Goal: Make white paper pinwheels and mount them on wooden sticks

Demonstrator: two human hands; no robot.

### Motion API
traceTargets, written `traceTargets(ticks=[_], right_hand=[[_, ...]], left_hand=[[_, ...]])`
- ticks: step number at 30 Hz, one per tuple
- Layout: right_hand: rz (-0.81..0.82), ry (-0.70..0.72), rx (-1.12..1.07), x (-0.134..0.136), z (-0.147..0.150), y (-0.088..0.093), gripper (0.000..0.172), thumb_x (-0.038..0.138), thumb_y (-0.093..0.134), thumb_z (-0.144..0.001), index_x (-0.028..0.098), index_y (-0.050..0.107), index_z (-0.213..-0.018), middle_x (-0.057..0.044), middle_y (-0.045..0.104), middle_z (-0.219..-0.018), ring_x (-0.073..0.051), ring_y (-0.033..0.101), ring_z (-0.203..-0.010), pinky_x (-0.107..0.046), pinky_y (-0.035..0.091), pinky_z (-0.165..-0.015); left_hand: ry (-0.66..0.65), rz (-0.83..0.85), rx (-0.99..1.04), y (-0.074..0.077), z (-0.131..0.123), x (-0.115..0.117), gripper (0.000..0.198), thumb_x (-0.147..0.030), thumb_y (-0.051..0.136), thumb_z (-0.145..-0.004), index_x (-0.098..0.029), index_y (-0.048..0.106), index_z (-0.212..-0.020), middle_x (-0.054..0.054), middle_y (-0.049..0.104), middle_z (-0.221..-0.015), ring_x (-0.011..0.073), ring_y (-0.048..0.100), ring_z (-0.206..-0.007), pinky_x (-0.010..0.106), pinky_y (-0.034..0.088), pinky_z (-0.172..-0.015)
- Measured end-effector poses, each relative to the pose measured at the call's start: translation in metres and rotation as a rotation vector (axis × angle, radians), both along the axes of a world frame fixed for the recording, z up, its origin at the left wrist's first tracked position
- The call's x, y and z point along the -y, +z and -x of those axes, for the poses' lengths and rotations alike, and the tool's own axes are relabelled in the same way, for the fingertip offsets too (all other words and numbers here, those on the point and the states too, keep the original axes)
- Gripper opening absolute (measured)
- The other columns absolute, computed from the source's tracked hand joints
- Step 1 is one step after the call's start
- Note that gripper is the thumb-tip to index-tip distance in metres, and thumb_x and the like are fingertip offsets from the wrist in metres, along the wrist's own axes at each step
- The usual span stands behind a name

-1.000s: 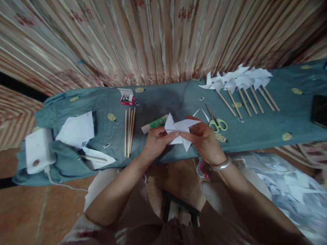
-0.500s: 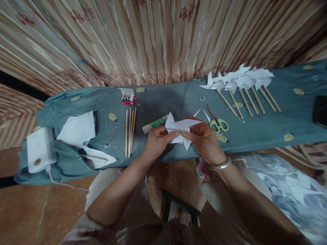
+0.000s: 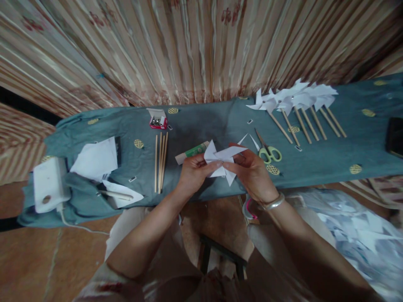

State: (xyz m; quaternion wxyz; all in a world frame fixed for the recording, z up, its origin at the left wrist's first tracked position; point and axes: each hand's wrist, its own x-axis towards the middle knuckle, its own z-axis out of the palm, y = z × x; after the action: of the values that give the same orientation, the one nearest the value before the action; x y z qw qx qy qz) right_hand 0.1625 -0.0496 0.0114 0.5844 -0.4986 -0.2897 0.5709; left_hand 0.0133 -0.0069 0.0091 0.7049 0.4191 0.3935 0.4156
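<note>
One white paper pinwheel (image 3: 220, 156) is held above the near half of the cloth-covered surface (image 3: 195, 121), around the middle of its length. Two hands are on it: the left hand (image 3: 192, 174) clamps its left side and the right hand (image 3: 253, 174) its right, both thumbs meeting near its centre, so each grip is closed on the paper. One bracelet (image 3: 274, 202) circles the right wrist.

Just beside the left hand lies one glue stick (image 3: 192, 153). To the right are one pair of scissors (image 3: 266, 148) and two thin paper slivers (image 3: 254, 143). Farther left lie four loose sticks (image 3: 164, 161), one slightly apart from three, and beyond them one open red box (image 3: 159, 121) of small metal pieces near the far edge. Toward the far right corner, seven sticks carry overlapping paper heads (image 3: 296, 98), too crowded to count. Near the left end are one paper stack (image 3: 96, 159), its sheets uncountable, and one white device (image 3: 48, 184) at the corner.

Compared with half a second ago, the pinwheel's right blade tip sits slightly farther left; both hands and everything on the surface keep their places.
</note>
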Motion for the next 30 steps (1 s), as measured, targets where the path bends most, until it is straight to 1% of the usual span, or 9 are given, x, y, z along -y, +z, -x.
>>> traceTargets(ticks=[4, 7, 12, 16, 21, 27, 30], right_hand=[[0.009, 0.012, -0.016, -0.0001, 0.0001, 0.0011, 0.054, 0.030, 0.090, -0.059, 0.026, 0.062, -0.105, 0.003, 0.076, -0.088, -0.019, 0.071, -0.083, -0.035, 0.058, -0.081], [0.005, 0.006, -0.022, -0.0004, 0.0000, 0.0008, 0.053, 0.030, 0.091, -0.059, 0.026, 0.062, -0.103, 0.003, 0.076, -0.088, -0.018, 0.071, -0.082, -0.035, 0.059, -0.081], [0.002, 0.018, 0.004, -0.0002, -0.0008, -0.0011, 0.052, 0.031, 0.090, -0.060, 0.026, 0.062, -0.104, 0.003, 0.076, -0.090, -0.019, 0.071, -0.084, -0.037, 0.058, -0.083], [0.006, 0.019, -0.010, -0.0002, 0.0002, -0.0010, 0.050, 0.031, 0.090, -0.060, 0.026, 0.062, -0.102, 0.003, 0.076, -0.090, -0.019, 0.071, -0.085, -0.037, 0.058, -0.084], [0.010, -0.006, -0.007, -0.0004, 0.0016, -0.0020, 0.053, 0.032, 0.090, -0.059, 0.026, 0.063, -0.103, 0.003, 0.076, -0.087, -0.019, 0.071, -0.082, -0.036, 0.058, -0.080], [0.022, -0.012, 0.031, -0.0006, 0.0009, -0.0061, 0.056, 0.034, 0.091, -0.059, 0.026, 0.063, -0.107, 0.002, 0.075, -0.088, -0.019, 0.071, -0.082, -0.036, 0.058, -0.079], [0.043, -0.038, 0.009, -0.0010, 0.0017, -0.0045, 0.058, 0.033, 0.092, -0.056, 0.025, 0.063, -0.106, 0.003, 0.075, -0.085, -0.018, 0.070, -0.078, -0.034, 0.058, -0.076]], left_hand=[[-0.010, -0.010, -0.006, 0.0002, 0.0006, -0.0001, 0.031, -0.039, 0.091, -0.056, -0.019, 0.079, -0.076, 0.000, 0.073, -0.070, 0.0134, 0.062, -0.062, 0.027, 0.051, -0.064], [-0.006, -0.014, -0.010, 0.0004, 0.0009, 0.0001, 0.030, -0.038, 0.091, -0.057, -0.019, 0.079, -0.076, 0.000, 0.074, -0.072, 0.0134, 0.062, -0.063, 0.027, 0.051, -0.065], [0.009, -0.032, -0.054, 0.0007, 0.0012, 0.0003, 0.029, -0.039, 0.090, -0.057, -0.018, 0.078, -0.073, 0.000, 0.072, -0.068, 0.0136, 0.061, -0.061, 0.026, 0.048, -0.060], [0.009, -0.042, -0.071, 0.0006, 0.0016, -0.0001, 0.027, -0.038, 0.089, -0.059, -0.019, 0.079, -0.074, -0.001, 0.072, -0.069, 0.0128, 0.059, -0.061, 0.025, 0.047, -0.060], [0.013, -0.054, -0.078, -0.0002, 0.0019, -0.0005, 0.025, -0.037, 0.089, -0.059, -0.019, 0.078, -0.073, -0.001, 0.071, -0.067, 0.0126, 0.058, -0.060, 0.025, 0.046, -0.059], [0.021, -0.061, -0.104, -0.0025, 0.0016, -0.0009, 0.023, -0.036, 0.088, -0.061, -0.019, 0.078, -0.072, -0.002, 0.070, -0.065, 0.0124, 0.057, -0.059, 0.025, 0.045, -0.058], [0.021, -0.053, -0.087, -0.0025, 0.0008, -0.0010, 0.024, -0.037, 0.087, -0.060, -0.019, 0.078, -0.073, -0.001, 0.071, -0.068, 0.0133, 0.059, -0.061, 0.026, 0.047, -0.061]])
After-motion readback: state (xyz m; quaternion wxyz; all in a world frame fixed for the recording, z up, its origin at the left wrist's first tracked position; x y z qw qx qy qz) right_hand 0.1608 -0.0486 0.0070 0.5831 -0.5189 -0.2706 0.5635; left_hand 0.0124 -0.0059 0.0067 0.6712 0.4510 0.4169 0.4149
